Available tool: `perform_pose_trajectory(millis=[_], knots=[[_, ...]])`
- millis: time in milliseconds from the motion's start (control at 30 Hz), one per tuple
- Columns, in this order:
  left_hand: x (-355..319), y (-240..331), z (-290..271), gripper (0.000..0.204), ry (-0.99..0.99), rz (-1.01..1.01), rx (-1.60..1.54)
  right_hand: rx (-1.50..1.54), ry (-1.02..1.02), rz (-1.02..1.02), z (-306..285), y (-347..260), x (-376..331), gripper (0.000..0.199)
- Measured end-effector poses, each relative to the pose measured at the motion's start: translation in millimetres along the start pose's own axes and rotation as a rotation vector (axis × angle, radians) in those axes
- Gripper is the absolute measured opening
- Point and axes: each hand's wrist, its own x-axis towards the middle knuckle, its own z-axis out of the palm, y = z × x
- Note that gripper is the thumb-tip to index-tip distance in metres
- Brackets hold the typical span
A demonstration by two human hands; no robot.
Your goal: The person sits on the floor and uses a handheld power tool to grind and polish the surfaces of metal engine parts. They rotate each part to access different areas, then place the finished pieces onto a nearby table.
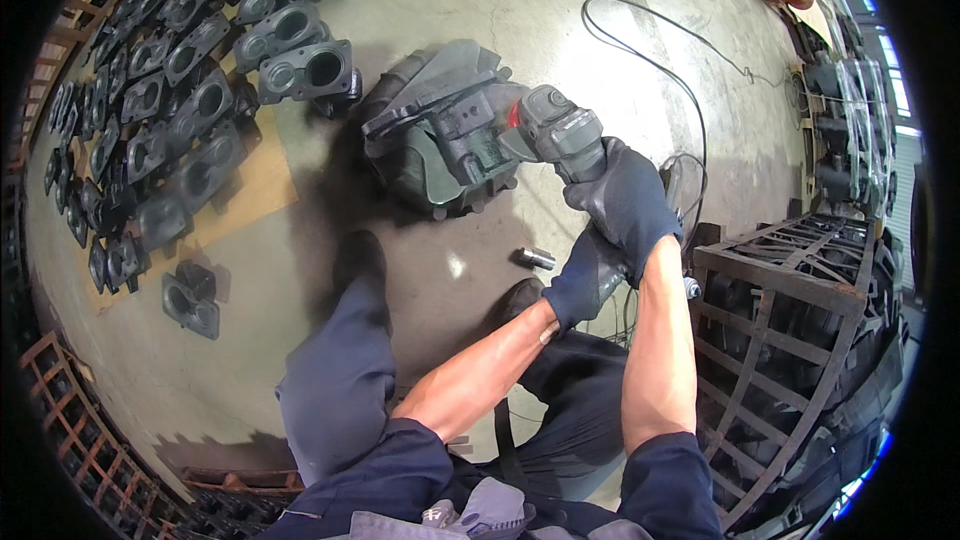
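Angle grinder (568,132) sits in two closed grips, the left hand (590,275) nearer the person, the right hand (632,198) farther up. Its head is beside a dark casting (445,135); beyond, at left, stand black flanged parts (188,125).

Concrete floor (250,390) is lying beneath the hands (632,198), reflecting light (612,75) beyond; slatted metal crate (780,278) is standing at right; bright panes (897,90) are glowing farther right.
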Motion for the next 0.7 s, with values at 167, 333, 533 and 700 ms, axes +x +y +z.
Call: perform_pose_trajectory(millis=[167, 333, 533, 700], knots=[[-3, -13, -8, 0.050, 0.020, -0.001, -0.165, -0.030, -0.031, -0.017, 1, -7, -6, 0.052], [-7, -27, 4, 0.051, -0.026, 0.005, -0.009, -0.060, -0.057, 0.020, -10, -1, -18, 0.055], [-17, -3, 8, 0.051, 0.017, 0.075, 0.093, -0.057, -0.066, 0.003, -1, -3, -11, 0.054], [-9, -15, 3, 0.052, -0.007, 0.108, 0.058, -0.030, -0.035, -0.011, -1, 3, -14, 0.052]])
